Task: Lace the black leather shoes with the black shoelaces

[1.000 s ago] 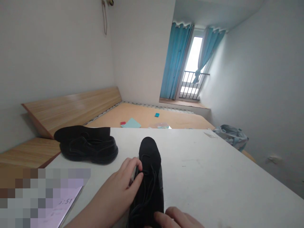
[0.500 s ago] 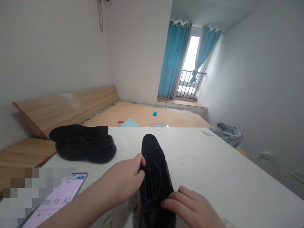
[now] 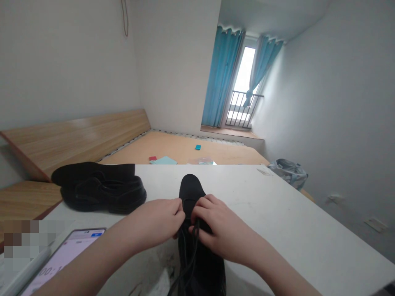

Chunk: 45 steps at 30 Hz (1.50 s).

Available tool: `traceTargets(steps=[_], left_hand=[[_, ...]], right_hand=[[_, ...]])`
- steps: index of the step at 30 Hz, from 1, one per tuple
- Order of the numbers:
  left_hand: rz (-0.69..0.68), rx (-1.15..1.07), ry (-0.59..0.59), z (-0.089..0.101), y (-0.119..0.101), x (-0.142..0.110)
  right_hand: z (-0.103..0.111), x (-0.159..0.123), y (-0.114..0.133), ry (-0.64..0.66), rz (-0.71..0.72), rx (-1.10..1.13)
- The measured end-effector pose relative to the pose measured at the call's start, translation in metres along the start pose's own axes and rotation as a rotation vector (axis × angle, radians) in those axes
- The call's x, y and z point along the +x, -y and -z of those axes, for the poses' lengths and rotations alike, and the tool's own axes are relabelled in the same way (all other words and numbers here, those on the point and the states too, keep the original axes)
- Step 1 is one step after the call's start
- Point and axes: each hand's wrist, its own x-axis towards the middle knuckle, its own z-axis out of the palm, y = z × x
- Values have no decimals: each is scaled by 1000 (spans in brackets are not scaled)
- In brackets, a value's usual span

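A black lace-up shoe points away from me on the white table, its toe at the far end. My left hand is closed at the shoe's left side, near the front of the lacing, with thumb and fingertips pinched against its edge. From the right, my right hand reaches over the shoe's upper and pinches the black shoelace, whose strands hang down toward me. Both hands partly cover the lacing. Another black shoe lies to the left, with a black insole-shaped piece along its far side.
A phone showing a timer lies at the table's left, partly behind my left forearm. Across the white tabletop is a bed bearing small red and blue items. A bag stands past the table's right edge.
My right hand has moved forward and left, from the shoe's right side onto the laces, taking hold of them. The laces are lifted. My left hand stays near the shoe's left edge.
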Motion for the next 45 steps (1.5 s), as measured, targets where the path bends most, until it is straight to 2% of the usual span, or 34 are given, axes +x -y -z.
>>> traceTargets(steps=[3,6,8,9,10,11,14,18,20,22,25,28,30,32,35,38,42,45], left_hand=[[9,-10,12,0,1,2],[21,-7,4,-1,0,0],[25,1,-5,-1,-1,-1],[26,7,-11,-2,-2,-2],[30,14,-17,-2,-2,-3],[32,24,-27,-4,-3,-3],[8,78,-93,-8,-3,-3],[-74,150,-214,-12,-6,-1],[-105,150,-212,-13,-9,-1],[-127,136,-177,-14,-14,-2],[-153,108,-138,-16,-21,-6],[-151,108,-105,-19,-27,-9],[-136,140,-97,-22,-30,-10],[-136,176,-107,-24,-32,-8],[-165,178,-135,-25,-31,-7],[-165,148,-174,-21,-29,-7],[-154,128,-238,-16,-28,-6],[-161,115,-285,-15,-28,-4]], right_hand=[[-3,1,-6,-80,28,382],[3,1,-19,-245,-25,1010],[12,0,-32,-305,-34,1415],[19,0,-38,-343,-40,1550],[25,-1,-45,-402,-67,1593],[31,-2,-52,-482,-117,1554],[44,-4,-74,-671,-298,1228],[43,-3,-103,-668,-494,932],[37,-2,-116,-638,-609,727],[31,-3,-126,-542,-718,514],[22,-10,-133,-252,-812,283],[16,-17,-132,39,-779,188],[15,-20,-130,127,-716,164],[16,-19,-128,104,-651,135],[20,-14,-123,-48,-549,104],[22,-8,-110,-147,-395,189],[16,-1,-84,-106,-194,399],[7,2,-74,-118,-156,502]])
